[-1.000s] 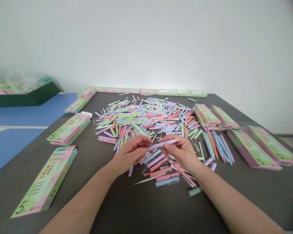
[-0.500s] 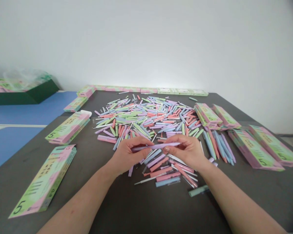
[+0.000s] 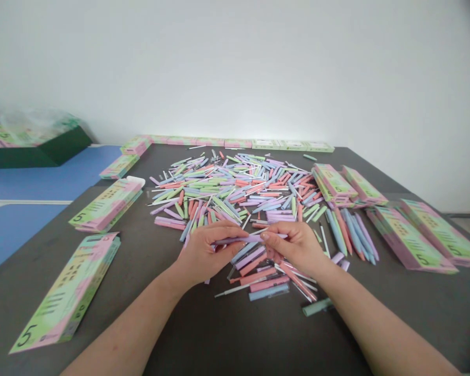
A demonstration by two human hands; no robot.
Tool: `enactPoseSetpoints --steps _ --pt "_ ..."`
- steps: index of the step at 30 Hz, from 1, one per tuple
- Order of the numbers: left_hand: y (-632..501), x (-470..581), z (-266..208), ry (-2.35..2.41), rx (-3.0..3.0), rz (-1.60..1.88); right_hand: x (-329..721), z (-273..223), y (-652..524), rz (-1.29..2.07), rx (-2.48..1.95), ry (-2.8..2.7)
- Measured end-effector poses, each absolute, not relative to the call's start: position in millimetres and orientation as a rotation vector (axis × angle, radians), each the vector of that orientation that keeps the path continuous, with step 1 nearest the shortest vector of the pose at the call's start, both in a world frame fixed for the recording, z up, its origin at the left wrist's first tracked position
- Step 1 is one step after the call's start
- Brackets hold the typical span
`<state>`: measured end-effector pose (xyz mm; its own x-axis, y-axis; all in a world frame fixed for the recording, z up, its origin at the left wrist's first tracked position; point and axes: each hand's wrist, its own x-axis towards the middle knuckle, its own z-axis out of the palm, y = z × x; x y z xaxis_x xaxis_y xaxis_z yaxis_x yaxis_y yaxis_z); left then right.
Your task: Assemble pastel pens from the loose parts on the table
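Observation:
A purple pen [image 3: 253,238] lies level between my two hands, above the near part of the pile. My left hand [image 3: 207,251] is closed round its left end, thumb and fingers pinching it. At its right part, my right hand [image 3: 295,244] pinches the same pen between thumb and fingers. Below them lie loose pen parts [image 3: 268,287] in pink, purple and blue, with thin white refills among them. Behind spreads a wide heap of pastel pen pieces [image 3: 235,183]. My fingers hide both ends of the pen in part.
Whole pens [image 3: 352,235] lie in a row at the right, beside stacked pastel boxes [image 3: 411,237]. More boxes [image 3: 65,292] line the left side and the back edge. A green cap [image 3: 316,307] lies near my right forearm. A dark green tray [image 3: 62,149] stands on the blue table at left.
My right hand has shifted its grip on the purple pen, its fingers now curled lower beneath it. My left hand still holds the other end. The view has moved slightly.

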<state>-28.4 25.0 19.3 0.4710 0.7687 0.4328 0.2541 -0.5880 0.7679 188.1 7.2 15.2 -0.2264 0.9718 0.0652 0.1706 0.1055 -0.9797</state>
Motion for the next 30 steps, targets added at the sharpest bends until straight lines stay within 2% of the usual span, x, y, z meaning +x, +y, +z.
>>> enactPoseSetpoints --steps 8,16,30 --pt "28.7 -29.3 10.0 0.833 2.523 1.083 184.6 12.2 12.4 1.382 -1.256 -1.409" --pt "24.1 -29.4 10.9 1.001 2.965 0.678 179.4 10.9 12.1 1.403 -1.297 -1.371" --pt "21.9 -26.3 6.8 1.019 3.098 0.638 175.2 2.5 11.0 1.402 -1.325 -1.386"
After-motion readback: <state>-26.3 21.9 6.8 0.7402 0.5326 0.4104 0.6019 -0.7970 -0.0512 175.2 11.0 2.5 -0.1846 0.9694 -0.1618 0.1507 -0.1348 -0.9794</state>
